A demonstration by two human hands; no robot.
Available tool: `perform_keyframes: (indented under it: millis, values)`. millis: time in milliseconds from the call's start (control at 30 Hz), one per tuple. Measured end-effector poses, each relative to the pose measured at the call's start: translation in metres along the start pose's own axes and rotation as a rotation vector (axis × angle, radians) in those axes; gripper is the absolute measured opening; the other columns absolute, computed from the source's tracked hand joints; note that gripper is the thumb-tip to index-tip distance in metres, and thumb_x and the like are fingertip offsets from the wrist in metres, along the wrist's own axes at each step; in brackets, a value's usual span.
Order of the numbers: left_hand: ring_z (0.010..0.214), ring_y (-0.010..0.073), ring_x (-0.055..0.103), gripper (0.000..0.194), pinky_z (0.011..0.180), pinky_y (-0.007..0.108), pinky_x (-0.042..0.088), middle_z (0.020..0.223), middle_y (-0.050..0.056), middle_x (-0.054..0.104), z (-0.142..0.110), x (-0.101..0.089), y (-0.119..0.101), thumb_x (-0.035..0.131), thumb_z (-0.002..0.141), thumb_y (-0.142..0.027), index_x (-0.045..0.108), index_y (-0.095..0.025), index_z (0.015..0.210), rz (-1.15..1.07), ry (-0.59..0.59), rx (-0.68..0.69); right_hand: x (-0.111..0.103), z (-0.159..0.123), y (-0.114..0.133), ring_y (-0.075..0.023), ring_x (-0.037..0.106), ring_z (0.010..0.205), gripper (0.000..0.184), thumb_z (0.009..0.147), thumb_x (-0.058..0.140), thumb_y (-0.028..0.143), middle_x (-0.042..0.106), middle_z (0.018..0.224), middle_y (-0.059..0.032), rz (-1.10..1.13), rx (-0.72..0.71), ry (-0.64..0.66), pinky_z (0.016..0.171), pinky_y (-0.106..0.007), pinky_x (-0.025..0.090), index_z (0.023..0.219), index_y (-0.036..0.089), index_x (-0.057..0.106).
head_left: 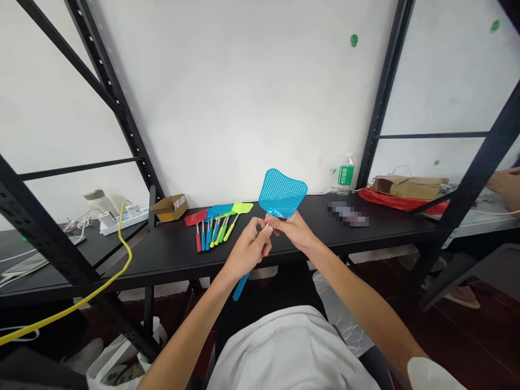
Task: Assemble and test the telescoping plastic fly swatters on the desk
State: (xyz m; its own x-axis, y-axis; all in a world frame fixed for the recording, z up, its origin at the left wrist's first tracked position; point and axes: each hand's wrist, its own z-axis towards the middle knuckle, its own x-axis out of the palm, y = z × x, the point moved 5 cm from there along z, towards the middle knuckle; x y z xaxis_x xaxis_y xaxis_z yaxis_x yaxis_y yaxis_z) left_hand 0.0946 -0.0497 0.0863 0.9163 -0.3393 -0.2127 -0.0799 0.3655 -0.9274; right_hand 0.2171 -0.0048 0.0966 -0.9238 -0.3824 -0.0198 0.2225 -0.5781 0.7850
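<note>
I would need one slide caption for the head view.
Left hand and right hand hold a blue fly swatter; more coloured swatters lie on the black table.

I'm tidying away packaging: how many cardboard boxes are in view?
2. A small open box stands on the black table, left of the row of fly swatters; a wider box is at the right, by the red sheet. Others may be hidden.

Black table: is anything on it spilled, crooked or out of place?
No spill shows. The yellow cable looks untidy, trailing loosely past the front edge of the table at left. The pixelated patch can't be judged.
</note>
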Motion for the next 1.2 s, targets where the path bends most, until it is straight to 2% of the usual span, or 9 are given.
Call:
perform_keyframes:
  millis: [100,167,367,467,700,900,967,1033,1200]
  values:
    - [0.038,0.0048,0.019,0.031,0.037,0.015,0.016,0.051,-0.011,0.044,0.001,0.007,0.002,0.052,0.096,-0.052,0.043,-0.023,0.092,-0.216,0.099,-0.09,-0.003,0.0,0.002,-0.0144,0.056,0.066,0.038,0.077,0.076,0.055,0.063,0.076,-0.0026,0.005,-0.01,0.01,0.052,-0.025,0.042,0.076,0.019,0.065]
    - [0.036,0.0041,0.019,0.031,0.035,0.015,0.017,0.05,-0.011,0.043,0.002,0.009,0.002,0.055,0.095,-0.051,0.046,-0.022,0.093,-0.302,0.124,-0.106,-0.005,0.0,0.002,-0.014,0.055,0.065,0.037,0.076,0.078,0.054,0.063,0.076,-0.0021,0.012,-0.014,0.001,0.05,-0.025,0.042,0.078,0.019,0.065]
    - [0.035,0.0091,0.048,0.034,0.035,0.018,0.034,0.055,-0.002,0.062,0.006,0.003,0.004,0.061,0.091,-0.051,0.049,-0.02,0.087,-0.354,0.085,-0.106,-0.004,0.003,0.0,-0.0139,0.056,0.062,0.039,0.081,0.073,0.056,0.059,0.067,-0.0002,0.002,-0.021,0.026,0.052,-0.025,0.042,0.076,0.019,0.064]
    - [0.04,0.0105,0.055,0.034,0.04,0.018,0.04,0.059,0.001,0.067,0.006,0.003,0.006,0.062,0.091,-0.05,0.052,-0.018,0.086,-0.38,0.09,-0.125,-0.002,0.002,0.0,-0.0128,0.055,0.06,0.038,0.082,0.072,0.055,0.059,0.066,0.0005,0.024,-0.025,0.035,0.052,-0.024,0.041,0.076,0.019,0.063]
    - [0.041,0.011,0.054,0.034,0.042,0.021,0.039,0.06,0.002,0.066,0.005,0.01,0.007,0.063,0.089,-0.049,0.054,-0.017,0.083,-0.481,0.143,-0.172,0.002,0.0,0.002,-0.0124,0.056,0.054,0.041,0.078,0.075,0.057,0.059,0.058,0.0018,0.057,0.037,0.052,0.052,-0.024,0.041,0.074,0.018,0.062]
    - [0.032,0.0086,0.039,0.03,0.039,0.021,0.031,0.044,-0.005,0.05,0.001,0.018,0.001,0.057,0.094,-0.045,0.05,-0.019,0.08,-0.657,0.247,-0.186,0.005,0.0,0.009,-0.0122,0.054,0.055,0.042,0.076,0.077,0.058,0.06,0.059,0.0012,0.109,-0.002,-0.014,0.053,-0.025,0.041,0.074,0.019,0.062]
    - [0.032,0.0091,0.038,0.033,0.04,0.021,0.032,0.042,-0.006,0.047,0.0,0.02,0.0,0.053,0.095,-0.048,0.048,-0.02,0.079,-0.63,0.247,-0.166,0.005,-0.001,0.01,-0.013,0.055,0.055,0.044,0.077,0.075,0.061,0.061,0.058,0.0008,0.082,0.003,-0.035,0.054,-0.026,0.043,0.073,0.019,0.061]
    - [0.033,0.0095,0.039,0.037,0.041,0.022,0.032,0.043,-0.005,0.05,0.002,0.019,0.001,0.051,0.095,-0.053,0.048,-0.02,0.079,-0.521,0.188,-0.125,0.002,-0.001,0.009,-0.0133,0.056,0.054,0.046,0.078,0.072,0.063,0.06,0.057,0.0007,0.043,0.01,-0.052,0.054,-0.026,0.043,0.073,0.019,0.06]
    - [0.038,0.0109,0.048,0.045,0.044,0.021,0.034,0.048,-0.002,0.059,0.007,0.007,0.004,0.045,0.095,-0.06,0.052,-0.019,0.08,-0.055,-0.02,0.028,-0.011,0.002,0.0,-0.0124,0.056,0.055,0.044,0.076,0.074,0.061,0.062,0.065,-0.0003,-0.036,-0.029,-0.127,0.049,-0.025,0.043,0.076,0.019,0.064]
